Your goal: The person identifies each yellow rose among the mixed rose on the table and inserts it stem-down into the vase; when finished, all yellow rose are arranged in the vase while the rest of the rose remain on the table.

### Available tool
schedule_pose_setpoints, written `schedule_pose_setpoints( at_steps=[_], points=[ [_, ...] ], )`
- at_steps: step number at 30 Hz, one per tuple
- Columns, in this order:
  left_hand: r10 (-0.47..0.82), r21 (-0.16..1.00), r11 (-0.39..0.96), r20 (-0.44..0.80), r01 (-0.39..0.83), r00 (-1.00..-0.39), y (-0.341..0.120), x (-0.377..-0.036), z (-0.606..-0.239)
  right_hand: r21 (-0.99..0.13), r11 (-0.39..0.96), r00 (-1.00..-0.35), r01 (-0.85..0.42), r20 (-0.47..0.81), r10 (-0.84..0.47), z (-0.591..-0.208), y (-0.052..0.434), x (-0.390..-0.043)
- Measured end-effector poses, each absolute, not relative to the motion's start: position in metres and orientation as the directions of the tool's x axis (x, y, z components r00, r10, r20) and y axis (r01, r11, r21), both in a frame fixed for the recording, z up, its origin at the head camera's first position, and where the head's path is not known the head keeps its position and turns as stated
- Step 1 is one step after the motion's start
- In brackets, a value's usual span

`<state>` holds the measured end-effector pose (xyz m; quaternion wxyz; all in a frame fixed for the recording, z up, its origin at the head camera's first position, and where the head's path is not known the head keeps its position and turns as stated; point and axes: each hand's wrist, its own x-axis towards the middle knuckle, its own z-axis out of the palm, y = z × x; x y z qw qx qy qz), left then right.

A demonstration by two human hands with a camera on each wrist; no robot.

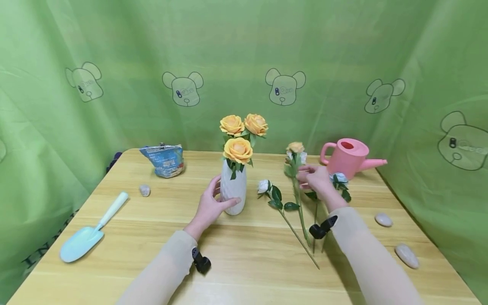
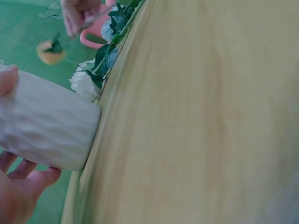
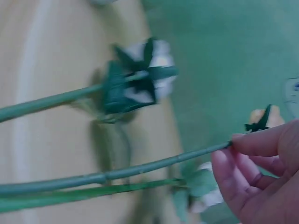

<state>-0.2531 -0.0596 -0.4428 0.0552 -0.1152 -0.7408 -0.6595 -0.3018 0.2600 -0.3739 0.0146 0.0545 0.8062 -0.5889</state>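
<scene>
My left hand (image 1: 209, 209) holds the white ribbed vase (image 1: 234, 190), thumb on the near side and fingers around its left. The vase stands upright, with three yellow-orange roses (image 1: 238, 150) rising from its mouth. Farther right, my right hand (image 1: 317, 181) pinches the green stem (image 3: 201, 152) of a peach-orange rose (image 1: 295, 147) between thumb and fingertips, just below the bloom. Beyond that rose shows a white flower (image 1: 303, 157), partly hidden. A white rose (image 1: 263, 186) with a long stem lies between vase and right hand. A pale blue rose (image 1: 338, 178) lies right of that hand.
A pink watering can (image 1: 348, 160) stands at the back right, its spout pointing right. Two smooth stones, one grey (image 1: 383, 219) and one larger (image 1: 406, 256), lie near the right edge. At left are a light blue trowel (image 1: 81, 243), a small stone (image 1: 145, 190) and a clipped blue bag (image 1: 167, 162).
</scene>
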Motion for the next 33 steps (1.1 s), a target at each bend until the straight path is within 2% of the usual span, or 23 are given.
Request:
schedule_pose_setpoints(
  at_steps=[4,7,12,15,23,29,33],
  points=[
    [0.097,0.964,0.109,0.231,0.241,-0.968,-0.06,-0.253,-0.442,-0.989,0.15,-0.988,0.004,0.019,0.15,-0.344,0.263,-0.292],
    [0.093,0.963,0.116,0.234,0.244,-0.968,-0.06,-0.253,-0.442,-0.991,-0.075,-0.97,-0.108,0.088,0.227,-0.317,0.256,-0.28],
    [0.082,0.962,0.126,0.235,0.244,-0.969,-0.061,-0.253,-0.441,-0.845,-0.405,-0.918,-0.349,0.222,0.329,-0.277,0.232,-0.253],
    [0.084,0.962,0.121,0.234,0.243,-0.969,-0.06,-0.253,-0.442,-0.74,-0.501,-0.881,-0.448,0.27,0.388,-0.26,0.215,-0.238],
    [0.083,0.966,0.105,0.228,0.236,-0.97,-0.058,-0.251,-0.442,-0.558,-0.581,-0.803,-0.593,0.361,0.474,-0.244,0.177,-0.227],
    [0.084,0.965,0.107,0.231,0.24,-0.969,-0.057,-0.251,-0.442,-0.54,-0.545,-0.767,-0.641,0.432,0.474,-0.25,0.155,-0.228],
    [0.086,0.964,0.105,0.237,0.245,-0.968,-0.057,-0.251,-0.443,-0.574,-0.516,-0.772,-0.636,0.487,0.409,-0.262,0.14,-0.228]
  ],
)
